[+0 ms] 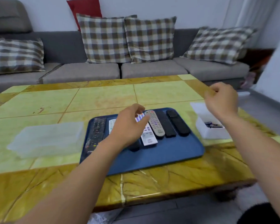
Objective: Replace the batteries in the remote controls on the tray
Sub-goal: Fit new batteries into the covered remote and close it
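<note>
A blue tray point(168, 152) lies on the table with several remote controls side by side. From the left there are a black remote point(96, 133), a white remote point(149, 136), a beige remote point(154, 123) and two black remotes point(166, 125) point(178, 124). My left hand point(129, 125) hovers over the middle of the row with loosely curled fingers, holding nothing and hiding part of the row. My right hand point(221, 101) hangs in the air above a white box point(212, 131) holding batteries point(212, 125). Its fingers are loosely curled and it holds nothing.
A clear plastic container point(47, 139) lies left of the tray. The yellow-green stone coffee table point(103, 97) stretches away toward a grey sofa point(113, 71) with checked cushions. Plastic wrap lies on the floor by the near table edge.
</note>
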Demonstrator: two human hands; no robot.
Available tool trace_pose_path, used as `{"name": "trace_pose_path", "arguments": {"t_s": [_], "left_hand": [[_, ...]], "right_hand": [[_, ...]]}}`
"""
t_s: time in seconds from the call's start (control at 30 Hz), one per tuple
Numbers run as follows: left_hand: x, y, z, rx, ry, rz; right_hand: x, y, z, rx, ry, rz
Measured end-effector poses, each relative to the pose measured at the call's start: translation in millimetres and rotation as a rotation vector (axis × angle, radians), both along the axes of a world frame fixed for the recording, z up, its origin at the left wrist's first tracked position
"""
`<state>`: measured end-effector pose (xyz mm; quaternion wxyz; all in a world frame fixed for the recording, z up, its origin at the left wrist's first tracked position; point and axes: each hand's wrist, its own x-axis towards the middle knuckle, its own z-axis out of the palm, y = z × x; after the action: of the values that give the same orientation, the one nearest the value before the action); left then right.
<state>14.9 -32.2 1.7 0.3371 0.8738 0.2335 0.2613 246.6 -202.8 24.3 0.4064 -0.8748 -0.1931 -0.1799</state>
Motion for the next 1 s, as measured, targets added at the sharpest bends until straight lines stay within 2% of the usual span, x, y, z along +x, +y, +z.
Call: {"name": "trace_pose_path", "arguments": {"t_s": [0.07, 0.13, 0.2, 0.27, 0.43, 0.57, 0.67, 0.73, 0.83, 0.93, 1.0], "left_hand": [[21, -18, -6, -0.061, 0.007, -0.109], [37, -34, -7, -0.092, 0.023, -0.198], [50, -47, -9, -0.112, 0.036, -0.257], [60, -55, -13, -0.152, 0.039, -0.3], [76, -72, -21, -0.27, 0.052, -0.315], [85, -75, -32, -0.37, 0.069, -0.283], [90, -77, -38, -0.35, 0.075, -0.327], [91, -79, -38, -0.285, 0.076, -0.378], [95, -85, -42, -0.088, 0.081, -0.42], [97, -95, -44, 0.195, 0.156, -0.44], [97, -101, -40, 0.333, 0.183, -0.416]], "right_hand": [[32, -41, -8, -0.028, 0.182, -0.153], [54, -65, -22, -0.072, 0.404, -0.159], [70, -70, -41, 0.048, 0.655, 0.005], [75, -62, -52, 0.18, 0.796, 0.186], [64, -46, -60, 0.366, 0.894, 0.402], [63, -40, -68, 0.435, 0.861, 0.436], [52, -48, -62, 0.662, 0.972, 0.443], [49, -55, -60, 0.729, 1.002, 0.479], [45, -62, -59, 0.591, 0.932, 0.511], [37, -68, -59, 0.058, 0.555, 0.538], [35, -73, -64, -0.222, 0.326, 0.602]]}}
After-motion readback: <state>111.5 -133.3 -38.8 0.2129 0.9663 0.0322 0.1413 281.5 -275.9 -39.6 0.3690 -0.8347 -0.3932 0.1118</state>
